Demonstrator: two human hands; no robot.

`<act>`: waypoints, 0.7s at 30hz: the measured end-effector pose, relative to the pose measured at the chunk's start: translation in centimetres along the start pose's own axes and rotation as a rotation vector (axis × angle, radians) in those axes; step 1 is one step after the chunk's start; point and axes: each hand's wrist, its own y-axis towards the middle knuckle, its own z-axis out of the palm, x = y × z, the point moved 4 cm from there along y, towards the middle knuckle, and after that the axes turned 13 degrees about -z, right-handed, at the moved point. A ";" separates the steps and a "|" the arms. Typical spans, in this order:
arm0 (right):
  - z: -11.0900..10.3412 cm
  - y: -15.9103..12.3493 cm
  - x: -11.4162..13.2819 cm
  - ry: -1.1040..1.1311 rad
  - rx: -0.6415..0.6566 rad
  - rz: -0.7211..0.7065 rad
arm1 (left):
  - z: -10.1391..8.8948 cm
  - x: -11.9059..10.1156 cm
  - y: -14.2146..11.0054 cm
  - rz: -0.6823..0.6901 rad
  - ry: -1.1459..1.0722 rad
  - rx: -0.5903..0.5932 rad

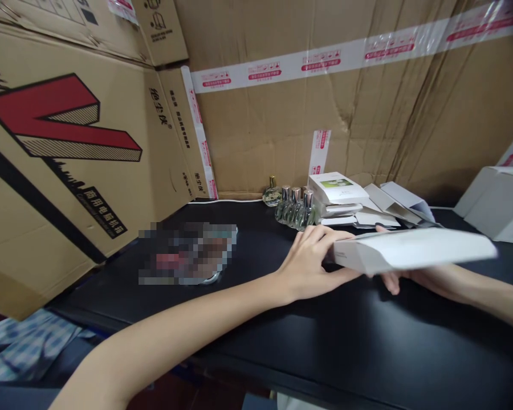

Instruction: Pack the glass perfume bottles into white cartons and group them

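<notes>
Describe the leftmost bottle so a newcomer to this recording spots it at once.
Start at the cardboard wall behind the black table. Near its foot, just left of the silver-capped bottles, stands one more small glass bottle. Its gold cap sets it apart.

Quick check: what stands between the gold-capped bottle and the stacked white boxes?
The head view shows a tight group of silver-capped glass bottles between the gold-capped bottle and the stacked white boxes.
</notes>
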 end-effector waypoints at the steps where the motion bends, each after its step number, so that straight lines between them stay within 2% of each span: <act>1: 0.3 -0.2 -0.1 0.041 0.035 0.019 | 0.0 0.2 0.1 -0.053 -0.014 0.002; 3: 0.8 -0.6 0.1 0.103 0.062 0.043 | 0.1 0.8 0.3 -0.148 -0.042 0.010; 5: 1.1 -0.8 0.4 0.092 0.037 0.070 | 0.1 1.2 0.5 -0.224 -0.098 0.006; 9: 1.6 -0.8 1.2 0.024 0.000 0.101 | -0.3 1.9 0.5 -0.353 -0.264 -0.081; 12: 1.4 -0.7 1.1 0.017 -0.025 0.065 | -0.4 2.1 0.4 -0.377 -0.306 -0.114; 17: 1.2 -0.5 0.2 0.014 0.001 0.094 | -0.2 2.5 0.5 -0.395 -0.278 -0.139; 21: 1.1 -0.4 0.0 0.027 0.004 0.036 | -0.6 2.8 0.5 -0.347 -0.246 -0.284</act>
